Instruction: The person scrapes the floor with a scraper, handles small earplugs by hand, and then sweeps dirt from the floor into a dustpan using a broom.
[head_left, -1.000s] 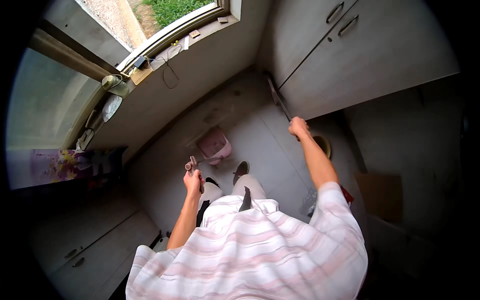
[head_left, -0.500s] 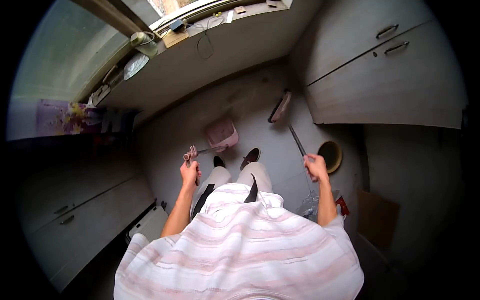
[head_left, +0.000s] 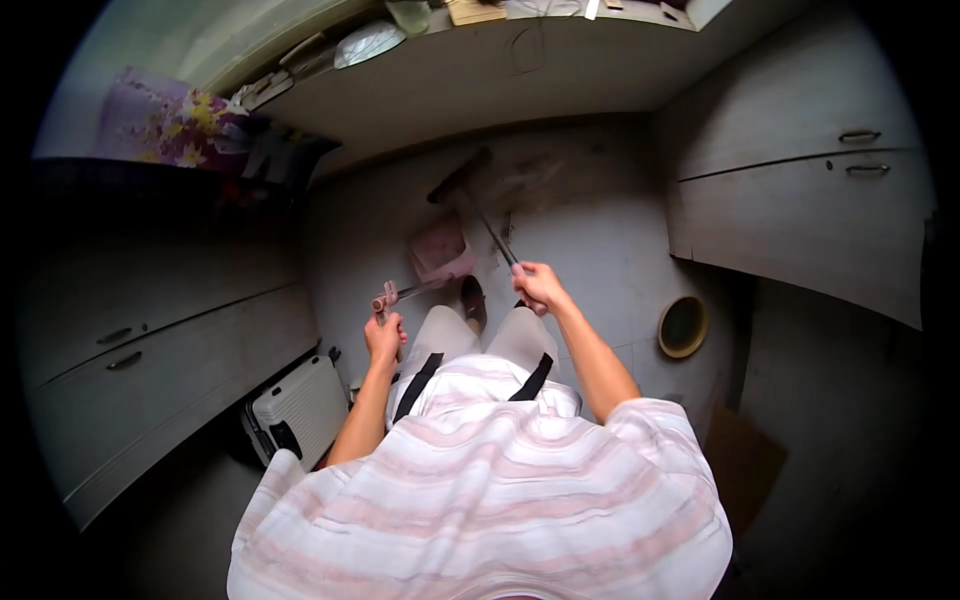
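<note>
Our left hand [head_left: 384, 338] clenched round the handle of a pink plastic dustpan [head_left: 440, 248] near our feet, our right hand [head_left: 541, 288] gripping a dark long-handled broom [head_left: 460, 178], its head beyond the dustpan.

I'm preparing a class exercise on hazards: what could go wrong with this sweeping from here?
The broom, held beyond the dustpan, might push dirt past it. The shoe close by could bump the dustpan. A wide swing of the right hand might tip the round container.
</note>
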